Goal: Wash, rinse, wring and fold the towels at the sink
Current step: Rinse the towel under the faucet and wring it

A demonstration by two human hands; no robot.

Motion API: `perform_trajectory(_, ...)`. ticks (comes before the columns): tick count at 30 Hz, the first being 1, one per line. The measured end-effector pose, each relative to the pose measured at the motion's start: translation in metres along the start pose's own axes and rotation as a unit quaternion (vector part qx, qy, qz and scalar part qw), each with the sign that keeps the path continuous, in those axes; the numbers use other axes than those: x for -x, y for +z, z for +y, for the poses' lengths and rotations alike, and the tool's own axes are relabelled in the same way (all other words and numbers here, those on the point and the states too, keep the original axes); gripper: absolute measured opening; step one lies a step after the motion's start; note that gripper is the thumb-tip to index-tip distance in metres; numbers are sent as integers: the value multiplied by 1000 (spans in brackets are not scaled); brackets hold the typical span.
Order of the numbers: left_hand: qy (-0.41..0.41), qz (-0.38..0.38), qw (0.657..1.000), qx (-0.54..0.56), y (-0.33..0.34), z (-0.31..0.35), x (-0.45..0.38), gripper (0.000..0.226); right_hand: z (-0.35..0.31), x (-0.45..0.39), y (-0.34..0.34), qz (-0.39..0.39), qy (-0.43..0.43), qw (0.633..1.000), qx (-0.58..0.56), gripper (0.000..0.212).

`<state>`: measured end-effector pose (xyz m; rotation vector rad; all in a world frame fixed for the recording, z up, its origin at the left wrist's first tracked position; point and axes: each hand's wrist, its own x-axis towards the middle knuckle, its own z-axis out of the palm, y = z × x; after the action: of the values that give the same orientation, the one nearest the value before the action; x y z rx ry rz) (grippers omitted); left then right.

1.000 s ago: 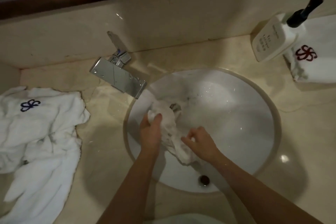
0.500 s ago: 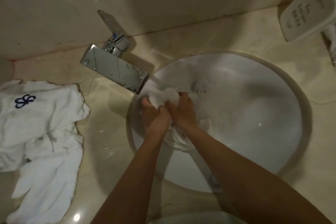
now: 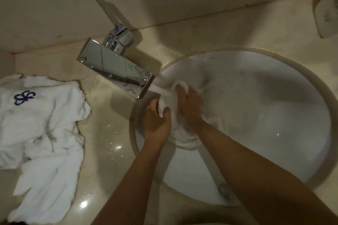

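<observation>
Both hands are down in the basin on my feed: the left hand [image 3: 157, 124] has its fingers curled round the near side of a bunched wet towel [image 3: 180, 133], and the right hand [image 3: 190, 107] grips the far side of the same wad, knuckles up. The towel is a soft, crumpled white lump pressed between the two palms, sitting against the left slope of the sink [image 3: 274, 115], directly under the spout.

Half a second ago I saw no water leaving the tap; now a pale flat sheet of water [image 3: 161, 87] runs from the spout onto the towel and the fingers. The hands sit in much the same spot as before, close together, though the view has tipped lower, so the soap bottle [image 3: 327, 14] shows only as a blurred white corner at the right edge.

The sink is a round, smooth white bowl with foamy flecks on its wall. The tap [image 3: 117, 67] is a flat, rectangular chrome block, mirror-bright and beaded with drops. The counter [image 3: 109, 142] is glossy beige stone. A second towel [image 3: 42, 142], fluffy white terry with a dark blue embroidered mark, lies rumpled on the counter to the left, well apart from the sink.
</observation>
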<state>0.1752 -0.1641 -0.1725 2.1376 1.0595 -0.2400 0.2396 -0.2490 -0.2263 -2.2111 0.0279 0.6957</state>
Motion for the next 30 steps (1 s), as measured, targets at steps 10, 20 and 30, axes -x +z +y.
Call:
perform_trajectory(10,74,-35,992,-100,13,-21,25,44,74,91,31,99,-191,953,211,48)
perform_trajectory(20,129,8,981,-146,-5,1,5,44,11,-4,33,117,-98,978,143,50)
perform_trajectory(30,2,-3,1000,17,-12,35,9,50,0,25,-37,14,38,957,-289,63)
